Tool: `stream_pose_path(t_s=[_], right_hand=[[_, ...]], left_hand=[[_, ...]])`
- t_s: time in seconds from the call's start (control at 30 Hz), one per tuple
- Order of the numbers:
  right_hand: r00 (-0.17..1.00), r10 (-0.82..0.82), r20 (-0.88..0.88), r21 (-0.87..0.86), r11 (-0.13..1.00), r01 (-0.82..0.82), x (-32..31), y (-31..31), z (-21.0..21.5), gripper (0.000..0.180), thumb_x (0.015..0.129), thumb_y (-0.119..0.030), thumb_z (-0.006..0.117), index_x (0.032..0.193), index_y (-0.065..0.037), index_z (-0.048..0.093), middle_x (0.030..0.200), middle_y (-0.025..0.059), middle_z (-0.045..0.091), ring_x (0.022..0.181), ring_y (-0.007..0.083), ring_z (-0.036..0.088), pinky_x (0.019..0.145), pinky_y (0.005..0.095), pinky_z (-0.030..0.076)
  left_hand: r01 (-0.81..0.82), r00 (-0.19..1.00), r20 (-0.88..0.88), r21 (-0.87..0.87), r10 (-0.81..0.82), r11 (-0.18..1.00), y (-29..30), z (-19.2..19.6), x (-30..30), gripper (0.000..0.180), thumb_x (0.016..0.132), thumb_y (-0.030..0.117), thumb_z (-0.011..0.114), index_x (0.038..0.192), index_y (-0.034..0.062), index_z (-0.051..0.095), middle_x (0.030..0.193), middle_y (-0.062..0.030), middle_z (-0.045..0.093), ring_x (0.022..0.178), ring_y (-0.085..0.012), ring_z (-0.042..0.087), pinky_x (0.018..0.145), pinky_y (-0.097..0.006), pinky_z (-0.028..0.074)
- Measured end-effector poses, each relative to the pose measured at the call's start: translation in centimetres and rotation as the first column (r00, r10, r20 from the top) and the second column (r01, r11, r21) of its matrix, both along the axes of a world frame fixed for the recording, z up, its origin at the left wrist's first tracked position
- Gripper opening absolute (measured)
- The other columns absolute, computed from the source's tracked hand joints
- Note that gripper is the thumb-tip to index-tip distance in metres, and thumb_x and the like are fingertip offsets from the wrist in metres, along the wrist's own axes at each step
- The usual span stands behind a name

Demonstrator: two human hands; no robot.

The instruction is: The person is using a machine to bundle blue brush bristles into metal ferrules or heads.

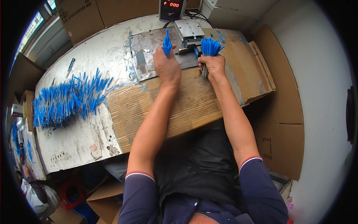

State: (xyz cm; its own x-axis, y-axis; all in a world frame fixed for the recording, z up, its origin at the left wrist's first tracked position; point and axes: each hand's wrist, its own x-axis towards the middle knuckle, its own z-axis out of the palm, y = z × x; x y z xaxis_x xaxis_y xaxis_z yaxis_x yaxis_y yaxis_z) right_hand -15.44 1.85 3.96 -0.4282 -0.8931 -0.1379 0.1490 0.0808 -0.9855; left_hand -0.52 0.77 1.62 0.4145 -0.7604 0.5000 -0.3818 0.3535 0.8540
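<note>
My left hand point(167, 65) is closed around a few thin blue-tipped sticks point(167, 44) that point up and away from me. My right hand point(212, 67) grips a thick bundle of the same blue-tipped sticks point(211, 47), their blue ends fanned out at the top and grey ends poking out below the fist. Both hands rest on a cardboard sheet point(190, 104) in front of a small metal press block point(189, 31). A large loose pile of blue-tipped sticks point(65, 100) lies on the worn white table point(78, 138) to my left.
A box with a red digital display point(171, 8) stands behind the metal block, with cables beside it. A scratched metal plate point(143, 56) lies under my left hand. Cardboard sheets line the right side and wall. A single blue tool point(70, 66) lies at the far left.
</note>
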Motion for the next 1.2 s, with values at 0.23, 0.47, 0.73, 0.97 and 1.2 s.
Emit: stream_pose_path(t_s=[0.23, 0.47, 0.73, 0.97, 1.2], right_hand=[[0.998, 0.031, 0.052, 0.005, 1.0, -0.031, -0.6, 0.7, -0.1, 0.012, 0.076, 0.004, 0.076, 0.083, 0.003, 0.066, 0.072, 0.0102, 0.066, 0.057, 0.0178, 0.065, 0.048, 0.0317, 0.055], [0.952, 0.12, 0.281, -0.092, 0.991, -0.098, -1.6, 2.0, -0.6, 0.015, 0.077, 0.001, 0.077, 0.089, 0.004, 0.068, 0.077, 0.0114, 0.069, 0.061, 0.0209, 0.069, 0.055, 0.035, 0.062], [0.957, 0.184, 0.224, -0.013, 0.983, -0.186, -2.0, 2.4, -0.2, 0.017, 0.081, 0.0, 0.077, 0.094, 0.004, 0.067, 0.08, 0.0126, 0.069, 0.065, 0.0227, 0.07, 0.061, 0.0359, 0.062], [0.902, 0.212, 0.377, -0.036, 0.976, -0.215, -2.7, 2.7, -0.7, 0.016, 0.082, -0.002, 0.077, 0.093, 0.002, 0.066, 0.081, 0.0116, 0.07, 0.071, 0.0214, 0.07, 0.062, 0.0348, 0.061], [0.976, 0.149, 0.161, 0.013, 0.988, -0.153, -1.8, 2.5, -0.2, 0.014, 0.077, 0.004, 0.077, 0.085, 0.0, 0.065, 0.075, 0.0096, 0.068, 0.058, 0.0199, 0.068, 0.049, 0.0305, 0.058]], left_hand=[[-0.013, 0.975, 0.222, -0.047, 0.023, 0.999, -0.3, -0.8, -0.5, 0.019, 0.09, 0.003, 0.06, 0.109, 0.0051, 0.06, 0.094, -0.0156, 0.067, 0.094, -0.0373, 0.062, 0.08, -0.048, 0.048], [0.149, 0.926, 0.344, 0.04, -0.153, 0.988, -0.4, -1.1, -0.8, 0.011, 0.09, 0.002, 0.054, 0.101, 0.003, 0.057, 0.09, -0.0197, 0.064, 0.085, -0.0403, 0.062, 0.073, -0.052, 0.048], [0.138, 0.911, 0.381, 0.076, -0.157, 0.988, -0.3, -1.0, -0.9, 0.007, 0.089, 0.003, 0.053, 0.095, 0.0029, 0.054, 0.087, -0.0182, 0.061, 0.084, -0.0394, 0.061, 0.073, -0.051, 0.048], [0.149, 0.902, 0.409, 0.008, -0.139, 0.989, -0.1, -1.0, -0.9, 0.009, 0.086, 0.0, 0.053, 0.094, 0.0026, 0.055, 0.091, -0.0173, 0.061, 0.088, -0.0384, 0.061, 0.074, -0.049, 0.05], [0.161, 0.86, 0.478, 0.076, -0.178, 0.984, 0.0, -1.0, -0.3, 0.018, 0.083, -0.003, 0.056, 0.101, 0.0011, 0.057, 0.098, -0.0189, 0.06, 0.09, -0.0404, 0.062, 0.075, -0.048, 0.051]])
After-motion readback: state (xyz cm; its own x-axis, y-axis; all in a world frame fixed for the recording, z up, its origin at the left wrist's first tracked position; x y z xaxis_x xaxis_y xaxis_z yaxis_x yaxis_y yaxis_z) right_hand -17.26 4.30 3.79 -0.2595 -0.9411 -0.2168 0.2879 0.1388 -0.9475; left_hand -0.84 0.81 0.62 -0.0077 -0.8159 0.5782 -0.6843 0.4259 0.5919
